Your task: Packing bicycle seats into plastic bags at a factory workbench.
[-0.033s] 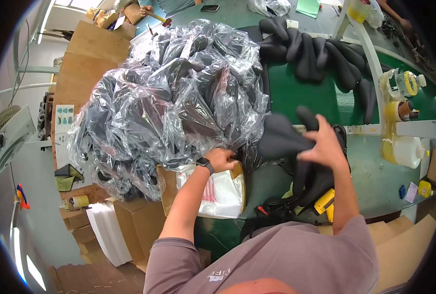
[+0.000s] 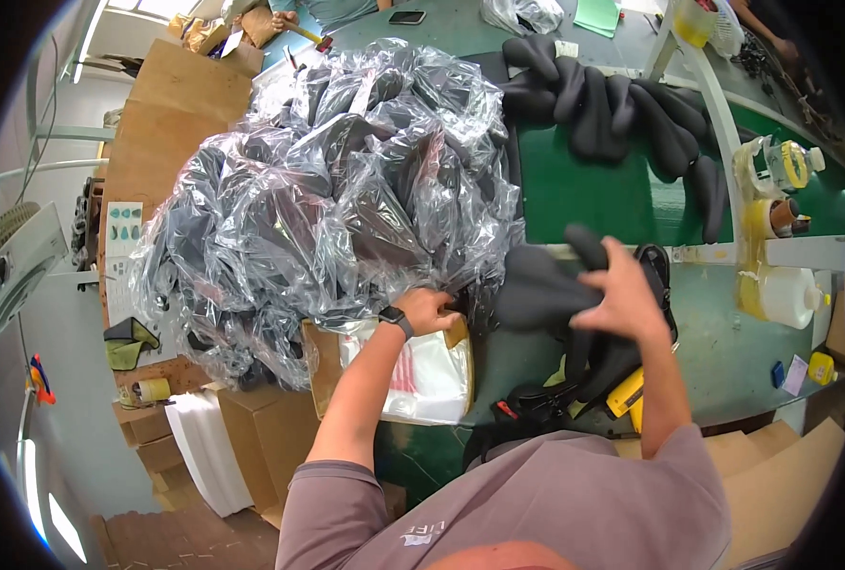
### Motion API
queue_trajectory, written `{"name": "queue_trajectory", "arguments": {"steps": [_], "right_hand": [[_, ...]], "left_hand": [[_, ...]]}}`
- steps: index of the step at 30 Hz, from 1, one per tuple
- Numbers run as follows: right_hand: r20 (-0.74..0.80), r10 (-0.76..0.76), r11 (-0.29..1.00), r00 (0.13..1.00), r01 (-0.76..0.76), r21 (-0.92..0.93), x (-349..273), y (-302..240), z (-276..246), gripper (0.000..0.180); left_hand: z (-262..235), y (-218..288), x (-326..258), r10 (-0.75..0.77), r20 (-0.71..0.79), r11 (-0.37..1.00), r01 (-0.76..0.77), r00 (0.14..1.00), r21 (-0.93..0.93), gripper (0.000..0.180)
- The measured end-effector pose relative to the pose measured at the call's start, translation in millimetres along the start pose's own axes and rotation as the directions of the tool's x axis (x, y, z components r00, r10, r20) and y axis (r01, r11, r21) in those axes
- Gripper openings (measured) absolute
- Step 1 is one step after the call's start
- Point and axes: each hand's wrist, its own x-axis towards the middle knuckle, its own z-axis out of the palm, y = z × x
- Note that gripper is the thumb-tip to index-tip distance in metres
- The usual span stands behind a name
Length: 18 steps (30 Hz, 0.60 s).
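Note:
My right hand (image 2: 622, 302) grips a black bicycle saddle (image 2: 537, 290) near its narrow end, thumb and fingers on either side. A second dark padded piece (image 2: 586, 247) shows beside the fingers; I cannot tell whether it is held too. My left hand (image 2: 424, 312), below a watch, rests with curled fingers at the upper edge of an open cardboard box (image 2: 323, 375). White plastic bags (image 2: 441, 375) lie inside that box. The left fingertips are hidden against the plastic-wrapped saddles (image 2: 380, 223), which form a large heap.
Bare black saddles (image 2: 598, 114) line the far green work surface (image 2: 584, 195). A metal frame (image 2: 717, 90) with taped bottles stands at right. More dark saddles (image 2: 613, 366) and a yellow tool (image 2: 627, 391) lie near my body. A co-worker's hand (image 2: 285, 19) is at the far left.
My right hand and the saddle have shifted slightly toward me, and the saddle has turned a little. The left hand stays at the box edge.

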Motion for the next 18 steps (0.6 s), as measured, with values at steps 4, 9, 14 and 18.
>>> {"name": "queue_trajectory", "arguments": {"steps": [4,9,14,18], "right_hand": [[0.200,-0.126,0.967,0.972,0.165,-0.192,-30.1,-5.5,80.1,0.060],[0.337,-0.233,0.891,0.912,0.339,-0.302,-41.1,-38.1,131.1,0.032],[0.101,-0.534,0.836,0.839,0.542,-0.080,-39.7,-21.0,174.6,0.016],[-0.017,-0.447,0.881,0.894,0.437,-0.182,-42.3,-30.3,241.1,0.007]], "left_hand": [[1.7,3.6,5.9,0.042,-0.006,0.999,-0.042,0.999,-0.013,0.052],[-3.2,0.0,11.3,0.021,-0.049,1.000,-0.022,0.999,-0.010,0.048],[7.0,-1.0,1.6,0.021,-0.014,1.000,-0.021,1.000,0.000,0.049],[6.1,10.2,0.5,0.029,0.019,0.999,-0.029,0.999,0.025,0.050]]}}
